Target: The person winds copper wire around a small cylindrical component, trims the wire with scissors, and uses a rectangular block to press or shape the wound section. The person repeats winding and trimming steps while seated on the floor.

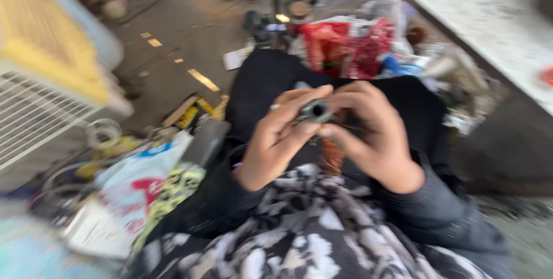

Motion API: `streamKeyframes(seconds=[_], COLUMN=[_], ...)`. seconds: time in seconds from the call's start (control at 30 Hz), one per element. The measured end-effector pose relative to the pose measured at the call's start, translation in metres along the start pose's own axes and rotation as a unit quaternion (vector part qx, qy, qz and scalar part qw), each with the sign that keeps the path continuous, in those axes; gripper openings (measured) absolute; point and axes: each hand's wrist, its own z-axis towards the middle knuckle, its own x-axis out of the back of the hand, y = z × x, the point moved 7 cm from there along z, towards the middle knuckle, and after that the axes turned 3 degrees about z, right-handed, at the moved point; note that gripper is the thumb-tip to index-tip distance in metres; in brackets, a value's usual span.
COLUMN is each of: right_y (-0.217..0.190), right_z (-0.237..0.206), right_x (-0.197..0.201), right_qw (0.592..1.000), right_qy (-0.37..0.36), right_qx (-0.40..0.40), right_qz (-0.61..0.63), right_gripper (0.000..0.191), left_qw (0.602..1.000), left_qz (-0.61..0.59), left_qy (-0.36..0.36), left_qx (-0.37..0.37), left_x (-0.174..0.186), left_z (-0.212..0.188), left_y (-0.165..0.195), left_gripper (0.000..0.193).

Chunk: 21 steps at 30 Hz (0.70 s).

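Grey concrete floor [190, 31], pale speckled counter [489, 20], white grille [34, 118].

Red bag [345, 48] crowds ahead; clutter left, counter [484, 20] right; open floor [190, 31] far left-ahead.

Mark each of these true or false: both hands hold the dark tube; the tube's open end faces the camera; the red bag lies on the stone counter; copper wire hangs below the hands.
1. Both hands hold the dark tube: true. The left hand and right hand grip the dark tube.
2. Open end faces the camera: true.
3. Red bag on the stone counter: false. The red bag lies on the floor, beyond the knees.
4. Copper wire below the hands: true, copper wire.
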Motion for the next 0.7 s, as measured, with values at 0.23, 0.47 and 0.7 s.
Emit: streamKeyframes(seconds=[0.23,0.47,0.7], right_y=[0.026,0.059,0.049], right_z=[-0.020,-0.046,-0.068], right_x=[0.009,-0.005,0.012], right_qw=[0.996,0.964,0.981], right_qy=[-0.015,0.020,0.095], right_qx=[0.011,0.016,-0.002], right_qz=[0.093,0.265,0.172], right_gripper=[0.029,0.012,0.023], left_qw=[0.951,0.820,0.869], left_qz=[-0.271,-0.299,-0.166], left_qy=[0.062,0.352,0.321], left_qx=[0.135,0.338,0.338], left_x=[-0.008,0.039,0.042], left_z=[-0.002,-0.005,0.005], left_y=[-0.035,-0.232,-0.251], left_gripper=[0.047,0.052,0.059])
